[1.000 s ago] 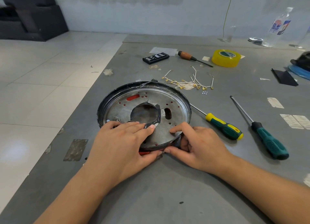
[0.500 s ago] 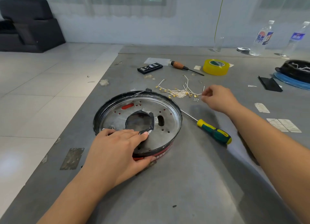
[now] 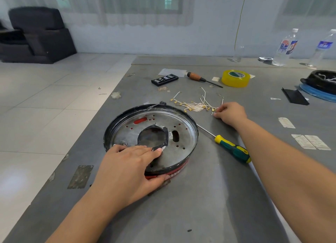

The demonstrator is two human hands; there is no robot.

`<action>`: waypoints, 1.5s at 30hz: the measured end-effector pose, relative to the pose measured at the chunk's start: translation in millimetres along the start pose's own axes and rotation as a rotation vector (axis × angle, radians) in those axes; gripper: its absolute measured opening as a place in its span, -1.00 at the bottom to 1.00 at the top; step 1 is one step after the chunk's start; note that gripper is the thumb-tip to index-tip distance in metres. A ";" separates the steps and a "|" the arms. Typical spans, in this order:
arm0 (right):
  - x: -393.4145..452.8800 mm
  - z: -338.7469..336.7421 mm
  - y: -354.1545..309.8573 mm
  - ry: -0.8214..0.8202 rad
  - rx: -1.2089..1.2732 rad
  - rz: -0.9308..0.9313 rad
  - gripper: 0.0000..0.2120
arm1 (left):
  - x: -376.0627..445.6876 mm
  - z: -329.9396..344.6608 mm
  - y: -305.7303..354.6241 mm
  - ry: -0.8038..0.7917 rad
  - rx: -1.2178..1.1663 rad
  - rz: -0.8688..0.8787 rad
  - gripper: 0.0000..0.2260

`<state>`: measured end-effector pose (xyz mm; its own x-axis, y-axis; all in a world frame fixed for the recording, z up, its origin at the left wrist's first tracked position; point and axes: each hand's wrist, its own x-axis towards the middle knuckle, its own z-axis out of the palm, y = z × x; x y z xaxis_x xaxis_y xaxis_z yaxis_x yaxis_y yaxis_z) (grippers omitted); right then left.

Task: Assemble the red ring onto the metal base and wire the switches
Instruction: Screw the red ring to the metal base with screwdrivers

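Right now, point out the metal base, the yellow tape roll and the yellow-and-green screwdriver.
metal base [image 3: 183,132]: head view, bare plate right of its centre hole.
yellow tape roll [image 3: 235,81]: head view, front of its outer wall.
yellow-and-green screwdriver [image 3: 233,149]: head view, middle of the handle.

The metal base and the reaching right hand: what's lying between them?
In the head view, only the yellow-green screwdriver's thin shaft crosses bare table between metal base and right hand.

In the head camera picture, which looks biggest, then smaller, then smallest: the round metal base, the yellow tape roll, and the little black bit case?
1. Round metal base, by far the biggest.
2. Yellow tape roll.
3. Black bit case, close to the tape roll in looks. Both lie farther from the camera, so they look smaller than they are.
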<state>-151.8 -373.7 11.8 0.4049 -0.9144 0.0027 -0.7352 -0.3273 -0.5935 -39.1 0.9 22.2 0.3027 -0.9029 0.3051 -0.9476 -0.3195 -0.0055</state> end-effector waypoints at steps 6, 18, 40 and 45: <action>-5.2 -5.7 -1.6 0.008 -0.015 0.005 -0.97 | -1.0 -4.1 2.2 0.003 -0.024 -0.006 -0.39; -122.9 -8.1 -70.5 -0.152 0.519 -0.461 -0.94 | 24.7 -32.2 -3.9 -0.368 -0.219 -0.109 -0.27; -175.6 8.8 -70.0 -0.243 0.526 -0.704 -0.66 | 45.8 -12.2 10.6 0.155 -0.585 -0.170 -0.90; -176.6 7.2 -68.0 -0.263 0.534 -0.725 -0.67 | 46.3 -8.5 6.0 0.178 -0.642 -0.148 -0.92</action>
<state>-169.3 -188.2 45.9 0.8243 -0.4259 0.3731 0.0645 -0.5840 -0.8092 -31.6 -40.3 44.4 0.4646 -0.7841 0.4115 -0.7869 -0.1524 0.5980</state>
